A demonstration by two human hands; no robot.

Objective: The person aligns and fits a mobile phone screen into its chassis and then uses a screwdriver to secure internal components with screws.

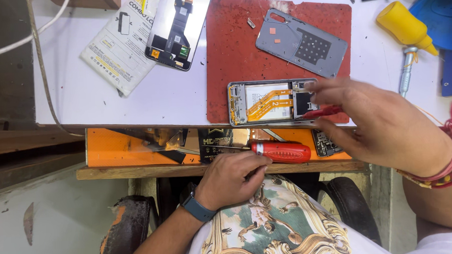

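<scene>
Red-handled tool (323, 112) pinched in the right hand (383, 125) fingers should stay level over the opened phone (271, 102) on the red mat (233, 60), while left hand (232, 178) fingers curl loosely below that phone.

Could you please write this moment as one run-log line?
left hand: resting on lap, near red screwdriver | right hand: holding red tool at opened phone | phone on red mat

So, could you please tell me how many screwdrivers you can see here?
2. A red-handled screwdriver lies on the lower shelf by the left hand; a silver one lies on the table beside the yellow bottle. The right hand may hide more.
</scene>
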